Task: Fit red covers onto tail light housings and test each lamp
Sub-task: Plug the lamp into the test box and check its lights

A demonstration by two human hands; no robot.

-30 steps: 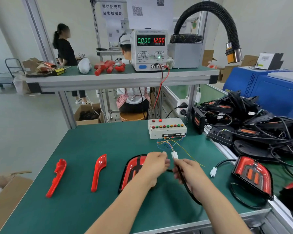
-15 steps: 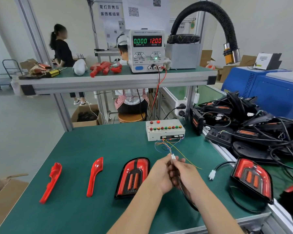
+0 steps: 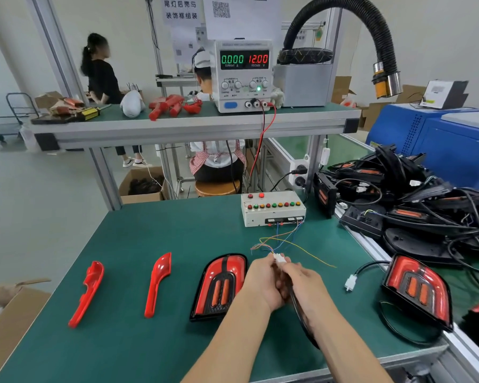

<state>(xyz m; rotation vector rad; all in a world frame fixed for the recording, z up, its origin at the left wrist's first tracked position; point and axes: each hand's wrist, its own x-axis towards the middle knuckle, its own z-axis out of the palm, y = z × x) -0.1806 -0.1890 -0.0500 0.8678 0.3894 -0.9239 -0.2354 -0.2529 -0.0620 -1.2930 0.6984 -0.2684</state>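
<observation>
A tail light (image 3: 220,287) with its red cover fitted lies on the green bench (image 3: 155,233), its lamps unlit. Just right of it my left hand (image 3: 263,283) and my right hand (image 3: 302,283) meet, both pinching the white connectors (image 3: 279,257) together. Thin coloured wires run from the connectors to the white tester box (image 3: 273,208). A black cable (image 3: 299,313) drops from my right hand. Two loose red covers (image 3: 87,291) (image 3: 158,283) lie to the left. A second covered tail light (image 3: 418,288) sits at the right, its white plug (image 3: 351,282) loose on the bench.
A power supply (image 3: 244,76) on the upper shelf reads 0.000 A and 12.00 V. A heap of black housings and cables (image 3: 415,205) fills the right side. A black extraction hose (image 3: 371,37) arches overhead. Cardboard box (image 3: 9,319) stands at the left edge. Two people are behind the bench.
My hands have closed together, bringing the two white connectors into contact. The view has tilted slightly, so the tail light now shows fully left of my left hand.
</observation>
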